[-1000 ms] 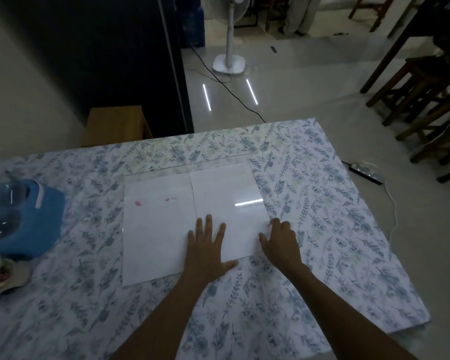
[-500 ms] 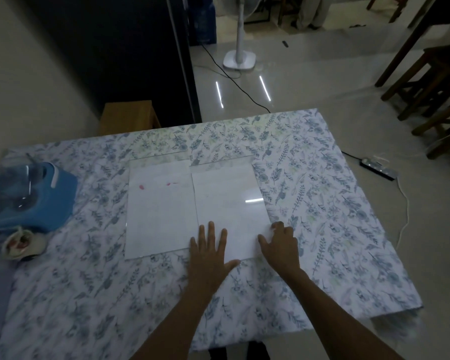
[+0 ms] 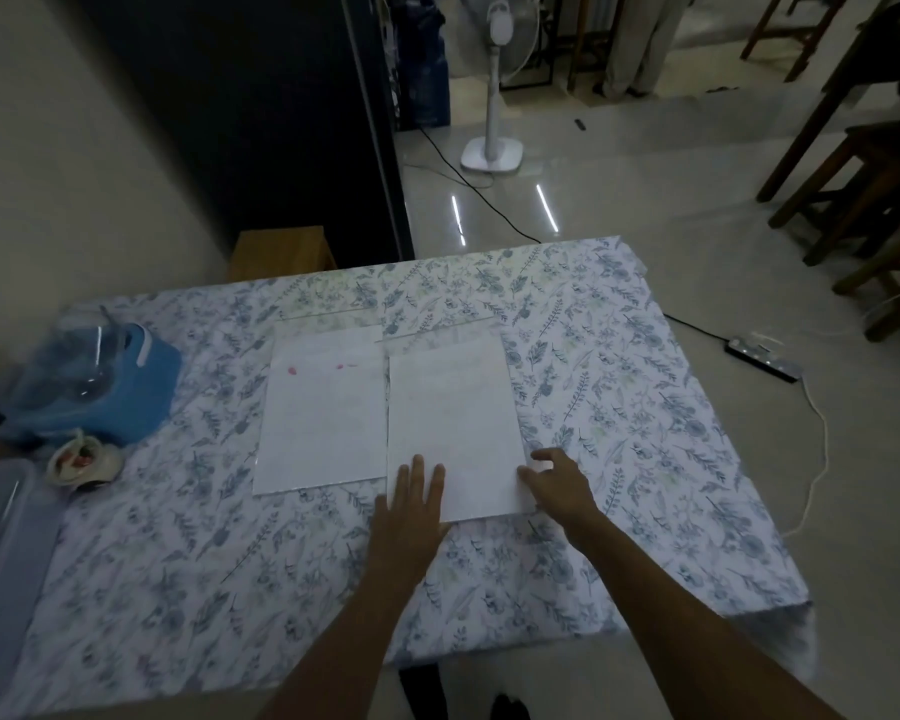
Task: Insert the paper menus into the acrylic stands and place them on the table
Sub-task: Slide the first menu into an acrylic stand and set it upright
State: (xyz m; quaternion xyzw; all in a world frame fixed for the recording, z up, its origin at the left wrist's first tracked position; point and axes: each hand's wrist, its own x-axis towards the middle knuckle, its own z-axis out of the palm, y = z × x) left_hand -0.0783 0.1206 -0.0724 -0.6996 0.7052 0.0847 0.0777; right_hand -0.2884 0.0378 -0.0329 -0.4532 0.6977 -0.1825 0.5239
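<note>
Two paper menus laid flat on a floral-clothed desk (image 3: 645, 407), worked on by two bare hands.

The right menu (image 3: 450, 418), under a clear acrylic stand (image 3: 437, 332) lying flat, is set just beside the left menu (image 3: 323, 407). A blue container (image 3: 94, 387) is seen at the desk's left side. The left hand (image 3: 411, 517) is laid open-palmed on the right menu's near edge, grip released. The right hand (image 3: 559, 483) is curled at its near right corner, fingers touching the sheet's edge.
</note>
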